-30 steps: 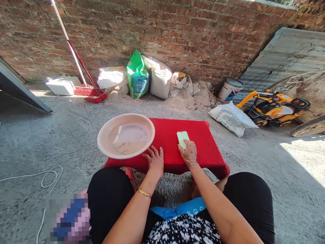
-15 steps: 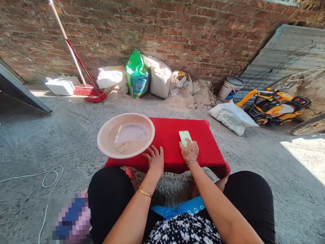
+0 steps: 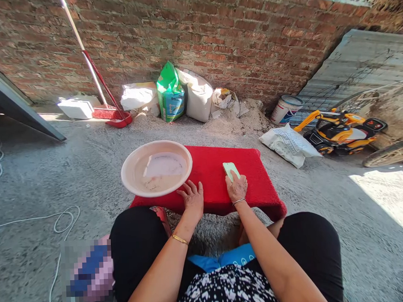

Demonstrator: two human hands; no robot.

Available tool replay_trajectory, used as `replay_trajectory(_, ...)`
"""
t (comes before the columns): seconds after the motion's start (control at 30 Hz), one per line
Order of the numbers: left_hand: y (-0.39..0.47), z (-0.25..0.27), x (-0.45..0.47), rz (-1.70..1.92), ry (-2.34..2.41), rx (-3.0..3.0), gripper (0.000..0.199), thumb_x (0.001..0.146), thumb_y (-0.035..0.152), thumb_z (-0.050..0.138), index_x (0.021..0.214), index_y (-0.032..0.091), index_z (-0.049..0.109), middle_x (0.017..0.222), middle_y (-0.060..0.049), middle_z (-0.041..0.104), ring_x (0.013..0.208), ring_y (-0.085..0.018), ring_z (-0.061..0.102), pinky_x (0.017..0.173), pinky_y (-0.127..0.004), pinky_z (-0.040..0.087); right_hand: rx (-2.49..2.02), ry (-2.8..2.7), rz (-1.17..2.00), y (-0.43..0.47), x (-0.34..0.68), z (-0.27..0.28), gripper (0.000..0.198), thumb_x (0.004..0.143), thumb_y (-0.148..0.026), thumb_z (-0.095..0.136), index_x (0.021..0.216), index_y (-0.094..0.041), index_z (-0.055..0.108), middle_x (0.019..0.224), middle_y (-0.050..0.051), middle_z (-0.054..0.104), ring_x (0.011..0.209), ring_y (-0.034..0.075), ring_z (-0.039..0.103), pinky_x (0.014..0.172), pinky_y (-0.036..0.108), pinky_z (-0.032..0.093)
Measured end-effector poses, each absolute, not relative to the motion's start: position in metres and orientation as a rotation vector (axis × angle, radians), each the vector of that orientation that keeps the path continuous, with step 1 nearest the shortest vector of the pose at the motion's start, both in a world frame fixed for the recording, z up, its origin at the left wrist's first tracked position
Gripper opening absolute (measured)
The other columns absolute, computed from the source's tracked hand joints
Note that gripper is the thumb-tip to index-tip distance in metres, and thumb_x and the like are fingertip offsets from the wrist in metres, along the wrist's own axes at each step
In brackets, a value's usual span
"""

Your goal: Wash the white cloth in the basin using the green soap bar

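Observation:
A pale green smartphone [image 3: 230,168] is gripped at its near end by my right hand [image 3: 236,187], over the right part of a low table with a red cloth [image 3: 207,168]. The thumb lies across the phone's face and the fingers curl along its far side. My left hand [image 3: 192,195] rests on the cloth near the front edge, fingers spread and holding nothing. Just beyond its fingertips stands a pale pink basin [image 3: 130,184] with water in it, on the table's left part. Whether those fingertips touch the basin I cannot tell.
Along the brick wall [image 3: 237,48] stand a green bag [image 3: 170,95], a white sack [image 3: 199,98] and a red dustpan [image 3: 119,121]. To the right are a bucket [image 3: 286,109], a flat white sack [image 3: 289,143] and a yellow toy excavator [image 3: 346,130]. A white cable [image 3: 63,213] loops over the floor at left.
The phone in my right hand has tilted, and the hand has shifted very slightly to the right. My left hand and the basin keep their places.

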State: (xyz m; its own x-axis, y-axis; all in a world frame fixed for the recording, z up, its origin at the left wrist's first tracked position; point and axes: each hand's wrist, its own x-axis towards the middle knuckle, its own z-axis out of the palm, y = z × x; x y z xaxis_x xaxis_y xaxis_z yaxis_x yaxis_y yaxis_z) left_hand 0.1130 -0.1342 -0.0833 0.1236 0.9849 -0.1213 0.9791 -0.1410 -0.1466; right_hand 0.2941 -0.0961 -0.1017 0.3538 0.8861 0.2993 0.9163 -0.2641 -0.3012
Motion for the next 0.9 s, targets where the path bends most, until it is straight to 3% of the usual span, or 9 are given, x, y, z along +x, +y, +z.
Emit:
replay_trajectory(0.23, -0.134, -0.083, 0.114, 0.299, -2.032, -2.329, 0.071, 0.086, 0.027, 0.055, 0.151, 0.017, 0.028, 0.151, -0.031, 0.027, 0.136, -0.051, 0.027, 0.097, -0.076, 0.023, -1.857, -2.027, -0.032, -0.101, 0.294, -0.102, 0.039, 0.087, -0.045, 0.054, 0.123, -0.033, 0.065, 0.107, 0.009, 0.052, 0.096, 0.023, 0.047, 0.088, 0.035, 0.036)
replay_trajectory(0.47, -0.133, -0.085, 0.114, 0.322, -2.028, -2.326, 0.071, 0.086, 0.027, 0.054, 0.151, 0.018, 0.027, 0.151, -0.03, 0.027, 0.136, -0.051, 0.027, 0.096, -0.077, 0.024, -2.17, -1.366, -0.077, -0.093, 0.301, -0.111, 0.047, 0.087, -0.046, 0.052, 0.124, -0.021, 0.064, 0.104, 0.015, 0.052, 0.096, 0.028, 0.048, 0.084, 0.04, 0.038)
replay_trajectory(0.73, -0.134, -0.082, 0.115, 0.302, -2.06, -2.326, 0.07, 0.087, 0.027, 0.053, 0.151, 0.018, 0.027, 0.152, -0.029, 0.026, 0.137, -0.049, 0.027, 0.097, -0.077, 0.023, -1.746, -1.996, -0.033, -0.101, 0.297, -0.108, 0.039, 0.085, -0.045, 0.057, 0.119, -0.029, 0.067, 0.112, 0.009, 0.053, 0.101, 0.023, 0.047, 0.089, 0.035, 0.037)
replay_trajectory(0.9, -0.133, -0.083, 0.114, 0.318, -2.05, -2.333, 0.071, 0.086, 0.029, 0.053, 0.151, 0.02, 0.026, 0.152, -0.027, 0.027, 0.137, -0.049, 0.026, 0.096, -0.078, 0.022, -2.188, -1.45, -0.075, -0.097, 0.296, -0.105, 0.045, 0.085, -0.047, 0.056, 0.122, -0.023, 0.065, 0.107, 0.014, 0.054, 0.096, 0.027, 0.048, 0.084, 0.039, 0.035)
